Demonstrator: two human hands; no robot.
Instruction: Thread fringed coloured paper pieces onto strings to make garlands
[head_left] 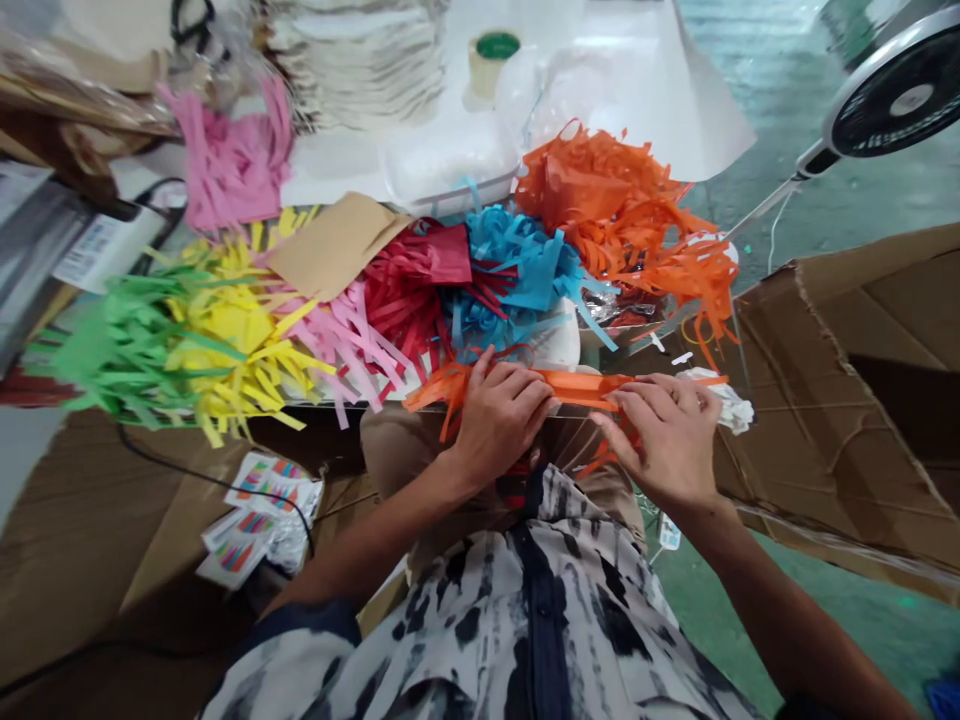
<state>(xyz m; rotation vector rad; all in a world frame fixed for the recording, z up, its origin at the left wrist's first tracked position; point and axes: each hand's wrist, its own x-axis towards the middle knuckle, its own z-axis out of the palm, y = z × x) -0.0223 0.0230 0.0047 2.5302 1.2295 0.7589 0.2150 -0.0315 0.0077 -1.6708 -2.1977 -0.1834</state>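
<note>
A strip of orange fringed paper (577, 386) lies across the near edge of the glass table (705, 330). My left hand (501, 418) presses its fingers together on the strip's left part. My right hand (667, 430) pinches the strip's right part, fingers closed on it. Just beyond the hands lie heaps of cut paper fringe: blue (517, 275), red (409, 295), orange (622, 210), light pink (341, 340), yellow (240, 330) and green (124, 345). A crumpled white paper (727, 400) sits beside my right hand.
A brown paper sheet (337, 245) rests on the fringe heaps. A pink fringe pile (232, 165), stacked white paper (367, 60) and a tape roll (491, 60) lie further back. A fan (892, 90) stands at the right. Cardboard (862, 420) and printed packets (255, 520) cover the floor.
</note>
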